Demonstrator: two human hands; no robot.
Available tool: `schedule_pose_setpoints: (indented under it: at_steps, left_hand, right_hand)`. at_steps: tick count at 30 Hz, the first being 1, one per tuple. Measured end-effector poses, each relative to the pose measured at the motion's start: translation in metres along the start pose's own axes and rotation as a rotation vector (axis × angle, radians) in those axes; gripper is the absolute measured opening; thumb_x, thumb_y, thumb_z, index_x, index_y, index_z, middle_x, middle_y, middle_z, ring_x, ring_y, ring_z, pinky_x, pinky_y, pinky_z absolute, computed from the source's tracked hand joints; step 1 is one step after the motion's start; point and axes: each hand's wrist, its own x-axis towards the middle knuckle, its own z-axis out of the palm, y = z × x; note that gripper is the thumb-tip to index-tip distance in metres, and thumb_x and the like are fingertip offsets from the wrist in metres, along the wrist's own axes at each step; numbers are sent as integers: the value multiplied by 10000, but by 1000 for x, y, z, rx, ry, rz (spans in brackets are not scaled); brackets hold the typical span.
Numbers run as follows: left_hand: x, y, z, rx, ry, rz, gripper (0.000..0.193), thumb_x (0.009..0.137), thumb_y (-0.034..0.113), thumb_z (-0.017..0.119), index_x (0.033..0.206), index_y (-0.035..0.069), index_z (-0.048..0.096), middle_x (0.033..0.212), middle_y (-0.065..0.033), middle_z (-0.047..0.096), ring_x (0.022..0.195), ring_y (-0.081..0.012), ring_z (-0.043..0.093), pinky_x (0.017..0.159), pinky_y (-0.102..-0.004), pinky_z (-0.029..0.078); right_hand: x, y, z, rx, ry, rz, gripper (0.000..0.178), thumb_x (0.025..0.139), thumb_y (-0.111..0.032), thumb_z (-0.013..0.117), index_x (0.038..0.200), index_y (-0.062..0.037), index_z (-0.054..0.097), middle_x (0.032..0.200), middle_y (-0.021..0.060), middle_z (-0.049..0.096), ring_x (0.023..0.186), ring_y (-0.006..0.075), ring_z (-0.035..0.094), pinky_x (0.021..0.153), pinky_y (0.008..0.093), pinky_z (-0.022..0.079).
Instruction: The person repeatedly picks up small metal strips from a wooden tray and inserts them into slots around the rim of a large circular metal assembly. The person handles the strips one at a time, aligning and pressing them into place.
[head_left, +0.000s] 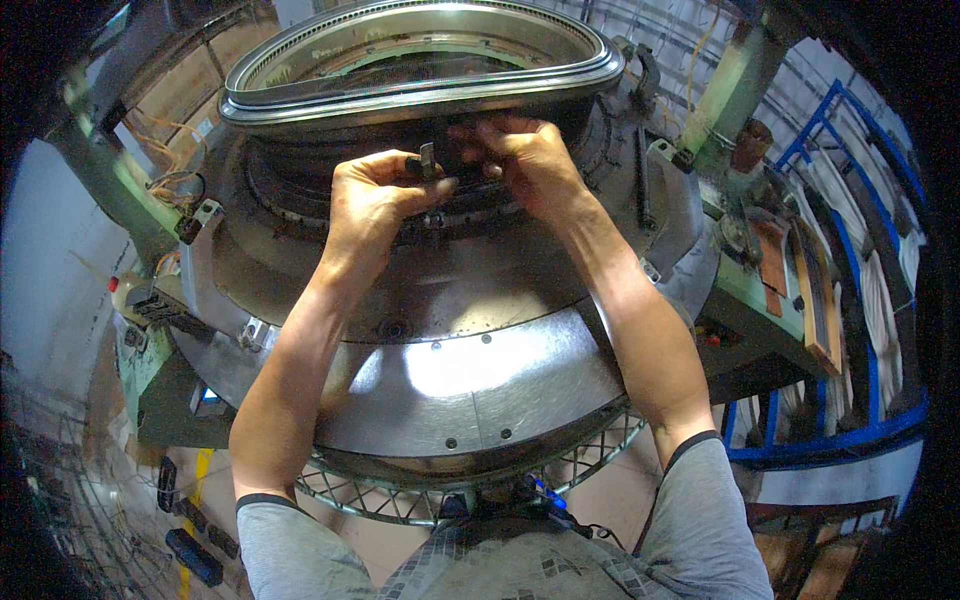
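My left hand (372, 195) is closed in a pinch around a small flat metal piece (427, 156), which stands upright between thumb and fingertips. To its right, my right hand (532, 165) has its fingers curled in front of the dark side of the machine; whatever it pinches is lost in shadow. Both hands are just below a large metal ring (420, 103) with a toothed inner rim, the top of a round machine. A broad, polished steel bed plate (475, 370) slopes out beneath my forearms.
Green posts (110, 180) rise at either side of the machine. A blue rack (840, 445) with white cloth stands on the right. Wooden-edged boards (815, 300) lean by the right post. A lattice metal hoop (380, 500) runs under the bed, close to my body.
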Motion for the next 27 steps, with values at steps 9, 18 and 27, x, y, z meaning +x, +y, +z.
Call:
schedule_pose_setpoints:
  at_steps: [9,18,27]
  left_hand:
    - [2,-4,-2,-97,14,-62,103,805,1,806,890,21,750,844,-56,744,779,-104,686,747,-258,556]
    - [4,-9,-8,3,63,-121,84,810,5,793,873,40,750,809,-32,732,728,-96,665,713,-258,547]
    - [15,-6,26,-88,147,-247,147,813,-17,694,956,-51,684,929,-135,715,845,-208,710,752,-288,589]
  right_hand:
    - [0,-5,-11,-65,90,79,252,987,-163,618,1188,-23,675,1145,105,730,800,136,642,721,270,548]
    - [2,21,-19,-138,68,36,263,971,-126,611,1187,-8,703,1143,116,735,960,213,711,841,355,569]
    - [-34,6,-14,-642,-98,-113,207,800,-169,781,933,-10,787,813,125,767,719,119,688,697,297,556]
